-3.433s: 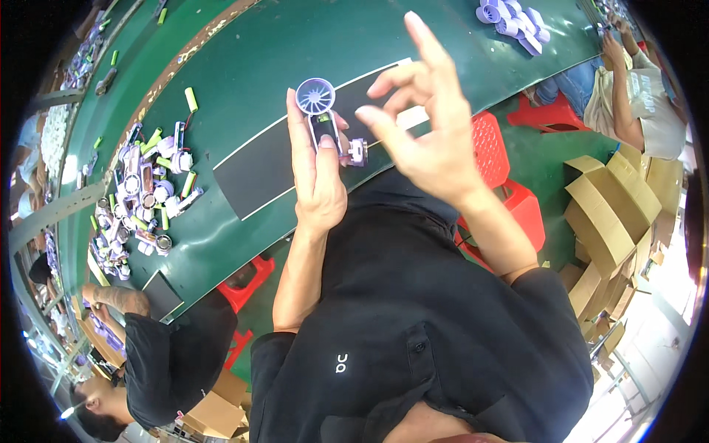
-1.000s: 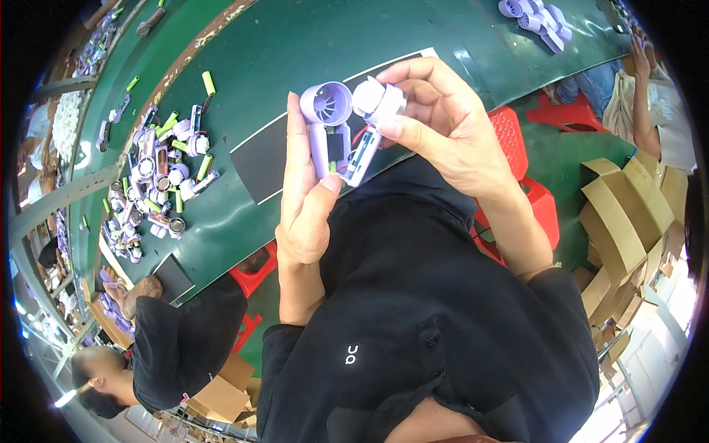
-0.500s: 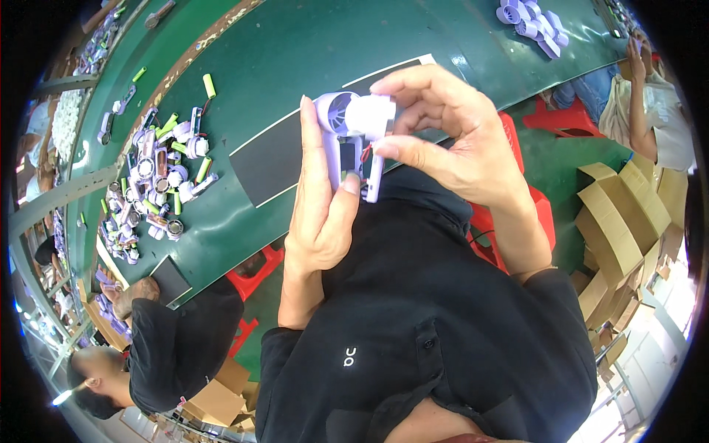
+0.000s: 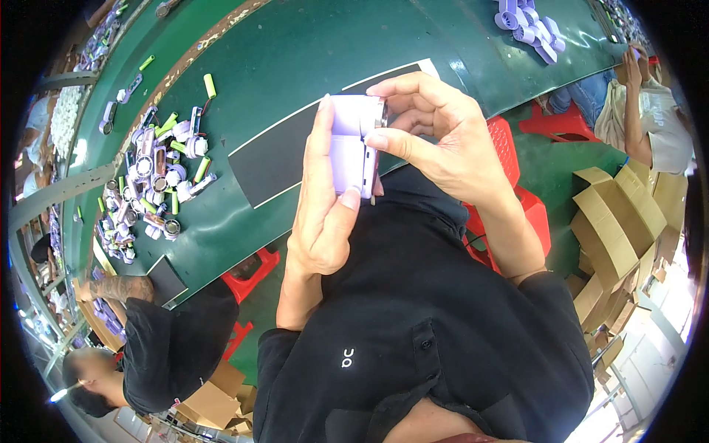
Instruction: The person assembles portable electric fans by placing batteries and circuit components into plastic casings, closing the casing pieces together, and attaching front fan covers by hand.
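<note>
A light purple handheld fan [image 4: 347, 161] is held up between my two hands above the table edge. My left hand [image 4: 317, 221] wraps its left side, fingers stretched up along the casing and thumb pressed on its lower end. The fingers and thumb of my right hand [image 4: 443, 140] grip the silvery round rim at the fan's head. The casing halves now lie together, with a narrow slot visible along the right side. The fan's far side is hidden.
Beneath my hands, a black mat [image 4: 269, 159] lies on the green table [image 4: 295, 44]. Left is a heap of fan parts with green battery cells [image 4: 210, 86]; purple housings [image 4: 528, 26] lie far right. A co-worker [image 4: 177, 340] sits left. Red stools [image 4: 528, 214] and cartons [image 4: 620, 221] stand nearby.
The fan has turned in my hands: its open inside with wires and the bladed opening showed before, and smooth purple casing faces up now. My right hand stays at its head.
</note>
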`<state>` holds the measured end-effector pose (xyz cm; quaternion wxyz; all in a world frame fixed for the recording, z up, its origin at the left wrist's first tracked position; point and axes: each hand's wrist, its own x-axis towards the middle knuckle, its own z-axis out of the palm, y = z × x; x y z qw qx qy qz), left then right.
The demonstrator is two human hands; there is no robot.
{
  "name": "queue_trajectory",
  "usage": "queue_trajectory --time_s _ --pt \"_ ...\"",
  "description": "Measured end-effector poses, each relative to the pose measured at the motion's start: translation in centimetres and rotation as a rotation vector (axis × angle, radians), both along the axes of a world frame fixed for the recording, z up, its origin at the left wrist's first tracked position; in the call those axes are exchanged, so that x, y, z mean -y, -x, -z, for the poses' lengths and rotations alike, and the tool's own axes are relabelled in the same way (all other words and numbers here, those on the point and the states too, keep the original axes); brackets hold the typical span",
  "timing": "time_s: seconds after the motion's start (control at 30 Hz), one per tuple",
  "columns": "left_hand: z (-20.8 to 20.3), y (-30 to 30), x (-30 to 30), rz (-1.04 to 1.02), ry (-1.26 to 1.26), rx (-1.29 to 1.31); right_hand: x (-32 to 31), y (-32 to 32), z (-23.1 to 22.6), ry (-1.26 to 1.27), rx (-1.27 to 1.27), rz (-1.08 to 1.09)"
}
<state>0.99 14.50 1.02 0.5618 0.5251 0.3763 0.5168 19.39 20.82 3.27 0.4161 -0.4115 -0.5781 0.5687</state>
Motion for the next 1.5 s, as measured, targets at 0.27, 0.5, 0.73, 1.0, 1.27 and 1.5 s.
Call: queue_trajectory --time_s 0.27,0.5,0.73,1.0,1.27,1.5 --pt "0.4 -1.1 0.0 -0.095 0.091 0.078 0.1 0.2 0.2 -0.044 0.008 0.018" --pt "1.3 -0.7 -0.1 -0.011 0.037 0.143 0.2 -0.3 0.1 -0.109 0.108 -0.015" --pt "0.6 -1.1 0.1 0.055 0.117 0.239 -1.0 0.1 0.6 -0.402 0.154 0.032" --pt "-0.8 -2.3 0.6 0.138 0.232 0.235 -1.6 1.2 0.2 -0.397 0.071 0.071" --pt "0.3 -2.2 0.8 -0.302 -0.432 -0.618 -1.5 0.9 -0.1 -0.379 0.042 0.197" --pt "0.8 -3.3 0.7 -0.300 -0.252 -0.502 -1.8 0.7 -0.2 -0.405 0.287 0.171"
